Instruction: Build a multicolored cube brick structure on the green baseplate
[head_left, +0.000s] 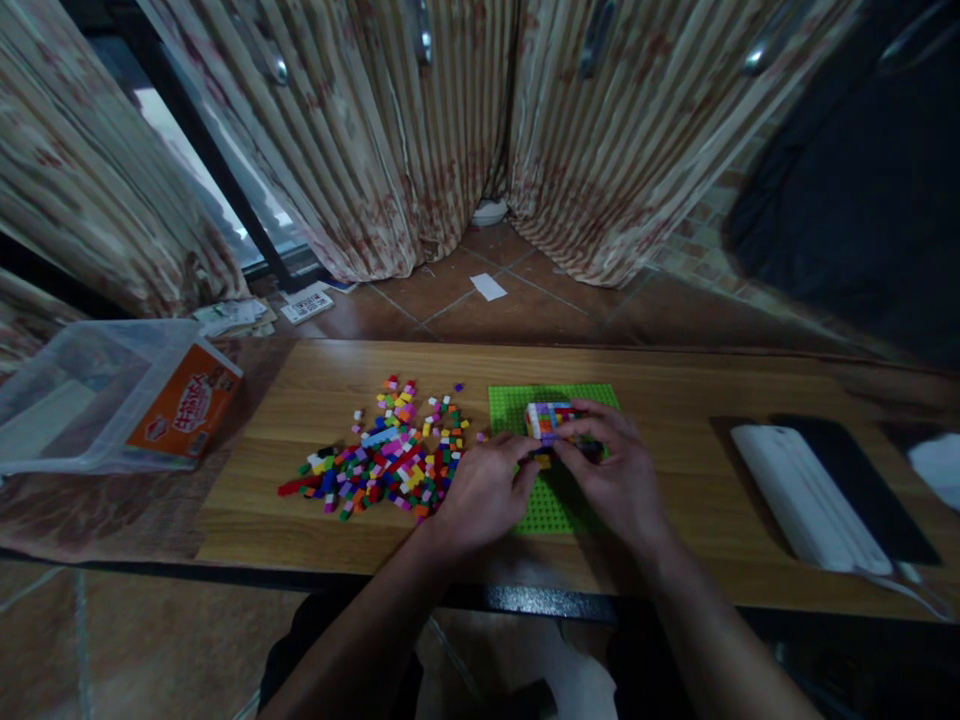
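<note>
A small build of multicoloured toy bricks [543, 418] sits on a green studded baseplate [551, 515]. My left hand [489, 486] is closed at the front left corner of the build, its fingertips pressed to it. From the right, my right hand [616, 462] grips the same build, fingers over the far side and thumb at the front. The fingers hide the build's right part, and any single brick between the fingertips is too small to make out. Left of the baseplate, a heap of loose toy bricks [405, 455] in many colours spreads over the wooden table [255, 440].
At the far left stands a clear plastic bin [90, 440] with an orange label. A white oblong case [810, 500] lies at the right beside a dark flat pad [862, 490]. Striped curtains [360, 140] hang beyond the table, with papers [487, 287] on the tiled floor.
</note>
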